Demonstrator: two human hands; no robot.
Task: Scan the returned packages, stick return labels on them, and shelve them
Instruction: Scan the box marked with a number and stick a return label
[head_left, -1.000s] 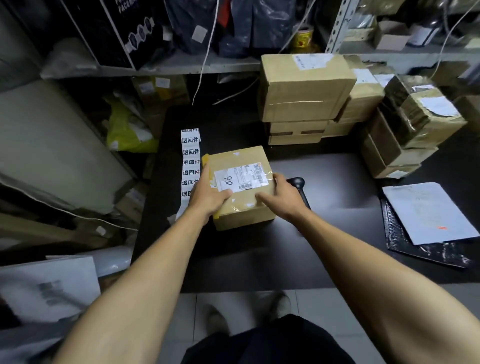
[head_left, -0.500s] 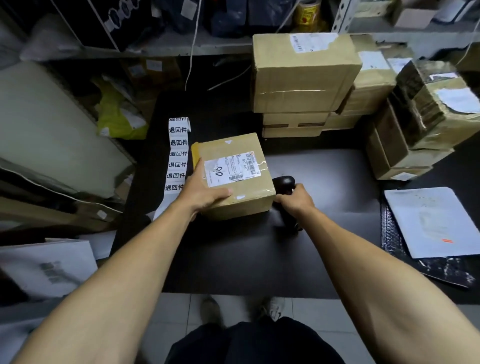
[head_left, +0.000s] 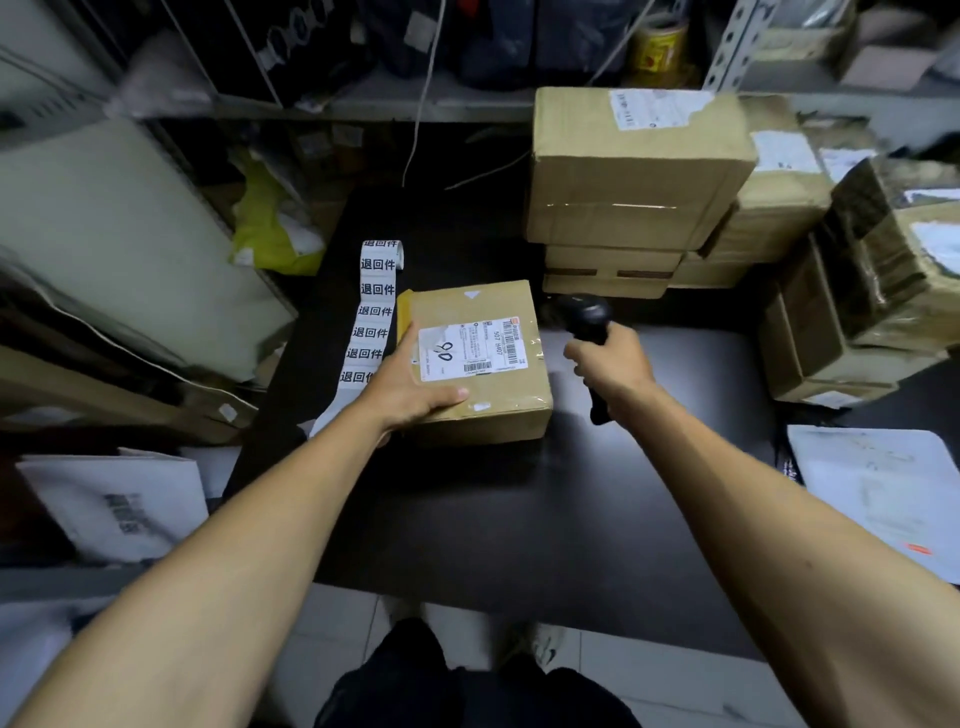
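Near the left edge of the dark worktop, left hand gripping a small cardboard package, thumb across its label. Just right, right hand with fingers clenched around a black barcode scanner. Beside the package's left, a strip of return labels. Farther back, stacked boxes.
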